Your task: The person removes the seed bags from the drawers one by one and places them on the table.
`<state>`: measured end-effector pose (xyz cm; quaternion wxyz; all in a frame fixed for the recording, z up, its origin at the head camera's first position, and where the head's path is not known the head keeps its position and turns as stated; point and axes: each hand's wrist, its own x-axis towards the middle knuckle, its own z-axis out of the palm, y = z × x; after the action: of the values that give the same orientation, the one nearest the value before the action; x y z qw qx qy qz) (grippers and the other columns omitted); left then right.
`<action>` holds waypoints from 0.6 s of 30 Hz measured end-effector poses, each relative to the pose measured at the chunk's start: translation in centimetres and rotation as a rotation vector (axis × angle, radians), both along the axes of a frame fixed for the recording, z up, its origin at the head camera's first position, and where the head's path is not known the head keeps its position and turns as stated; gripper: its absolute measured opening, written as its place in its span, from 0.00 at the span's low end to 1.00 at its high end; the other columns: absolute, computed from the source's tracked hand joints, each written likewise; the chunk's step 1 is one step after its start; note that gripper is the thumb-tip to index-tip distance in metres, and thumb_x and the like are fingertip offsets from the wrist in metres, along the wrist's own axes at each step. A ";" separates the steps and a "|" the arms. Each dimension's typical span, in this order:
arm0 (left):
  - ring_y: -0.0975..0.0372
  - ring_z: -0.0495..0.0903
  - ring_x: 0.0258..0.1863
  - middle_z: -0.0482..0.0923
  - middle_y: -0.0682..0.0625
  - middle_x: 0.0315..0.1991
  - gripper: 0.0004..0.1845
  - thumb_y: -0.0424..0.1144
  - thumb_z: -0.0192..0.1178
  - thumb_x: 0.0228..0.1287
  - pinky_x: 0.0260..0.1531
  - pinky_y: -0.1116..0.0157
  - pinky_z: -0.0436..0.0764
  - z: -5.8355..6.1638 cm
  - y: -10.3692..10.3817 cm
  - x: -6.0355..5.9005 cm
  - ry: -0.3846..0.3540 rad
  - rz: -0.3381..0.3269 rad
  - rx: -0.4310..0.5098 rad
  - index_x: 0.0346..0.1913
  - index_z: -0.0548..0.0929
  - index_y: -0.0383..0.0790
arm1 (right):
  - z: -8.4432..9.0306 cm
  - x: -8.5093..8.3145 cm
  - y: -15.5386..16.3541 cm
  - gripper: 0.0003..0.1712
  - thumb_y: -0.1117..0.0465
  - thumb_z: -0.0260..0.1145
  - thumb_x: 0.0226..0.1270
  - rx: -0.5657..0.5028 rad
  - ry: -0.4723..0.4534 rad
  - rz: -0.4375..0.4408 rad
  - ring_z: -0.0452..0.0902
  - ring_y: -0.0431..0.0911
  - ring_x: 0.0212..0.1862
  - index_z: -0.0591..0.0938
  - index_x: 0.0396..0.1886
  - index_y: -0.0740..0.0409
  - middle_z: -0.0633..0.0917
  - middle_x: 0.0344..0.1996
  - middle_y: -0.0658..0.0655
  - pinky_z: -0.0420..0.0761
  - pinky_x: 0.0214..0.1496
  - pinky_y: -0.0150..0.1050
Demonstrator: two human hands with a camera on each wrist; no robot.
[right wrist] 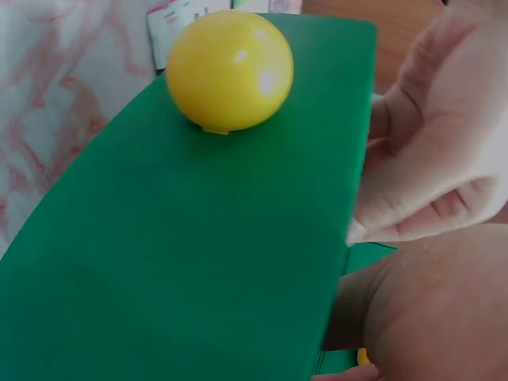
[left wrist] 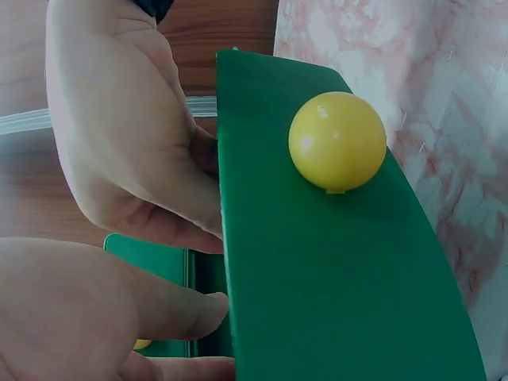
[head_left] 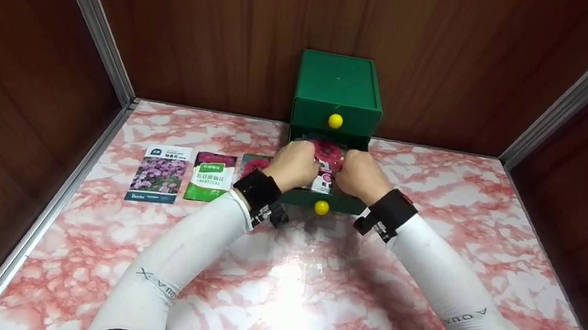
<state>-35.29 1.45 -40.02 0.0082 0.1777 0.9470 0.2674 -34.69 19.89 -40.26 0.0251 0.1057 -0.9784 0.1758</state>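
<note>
A seed packet (head_left: 326,157) with a dark pink flower picture lies tilted in the pulled-out lower drawer of a small green cabinet. My left hand (head_left: 294,165) grips its left side, and the right hand (head_left: 359,176) holds its right side with curled fingers. Both hands reach in over the green drawer front (left wrist: 317,262), which hides the fingertips and the packet in both wrist views. A yellow knob (right wrist: 230,71) sticks out of that front, below the hands in the head view.
The green cabinet (head_left: 338,79) stands against the wooden back wall, its upper drawer closed. To the left lie a purple-flower packet (head_left: 159,175), a green and white packet (head_left: 210,178) and a red-flower packet (head_left: 254,165) partly behind the left hand. Wooden panels enclose the marbled table (head_left: 237,290).
</note>
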 end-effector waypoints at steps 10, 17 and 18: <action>0.60 0.60 0.25 0.57 0.55 0.24 0.22 0.32 0.70 0.69 0.27 0.63 0.60 0.3 -1.2 -0.3 -0.011 0.044 0.143 0.24 0.67 0.44 | 1.1 -0.6 1.5 0.15 0.59 0.77 0.71 -0.181 -0.102 -0.085 0.75 0.55 0.35 0.83 0.29 0.63 0.75 0.24 0.54 0.69 0.34 0.43; 0.55 0.81 0.39 0.83 0.46 0.38 0.15 0.36 0.76 0.68 0.43 0.61 0.81 -0.1 -2.2 0.3 -0.049 0.066 0.314 0.50 0.89 0.29 | 1.4 -1.0 3.2 0.25 0.64 0.79 0.70 -0.425 -0.225 -0.164 0.80 0.56 0.47 0.86 0.61 0.74 0.88 0.51 0.67 0.82 0.46 0.42; 0.54 0.83 0.43 0.86 0.43 0.43 0.18 0.36 0.77 0.68 0.48 0.59 0.83 -0.1 -2.3 0.4 -0.055 0.069 0.333 0.54 0.88 0.28 | 1.5 -1.0 3.3 0.26 0.64 0.79 0.71 -0.446 -0.241 -0.170 0.80 0.56 0.48 0.85 0.63 0.74 0.87 0.53 0.68 0.83 0.49 0.43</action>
<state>-34.92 -0.85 -40.16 -0.0049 0.1367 0.8946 0.4255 -35.67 23.19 -38.79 -0.0542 -0.0069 -0.9167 0.3957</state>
